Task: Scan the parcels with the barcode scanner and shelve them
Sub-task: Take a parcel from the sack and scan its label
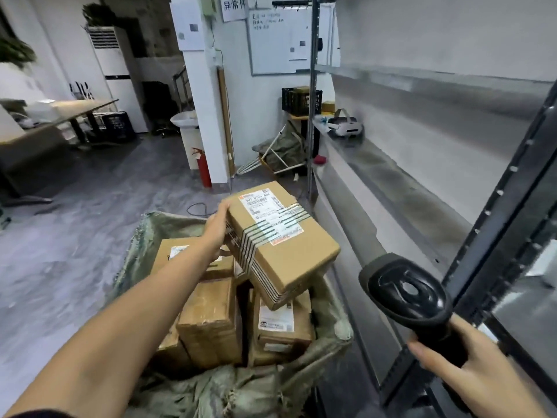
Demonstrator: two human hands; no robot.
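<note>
The metal shelving unit (422, 95) is standing along the right side of the view, with its grey shelves running away from the camera and a dark upright post crossing in front at the near right. A white headset (345, 125) is resting on the middle shelf toward the far end. Beside the shelving, a green woven sack (241, 390) is lying open on the floor and is holding several cardboard parcels (211, 324) packed side by side. The left hand (216, 229) is grasping one cardboard box (280, 242) by its left end, with the thumb going under the box and the fingers lying along its edge; the box is being held tilted above the parcels in the sack, with its white shipping label (269, 217) and striped tape band facing up. The right hand (470, 369) is gripping the handle of the black barcode scanner (407, 291), fingers curled round it, and the scanner head is pointing up and left toward the held box, well apart from it. A red fire extinguisher (203, 167) is standing against the white column farther back.
</note>
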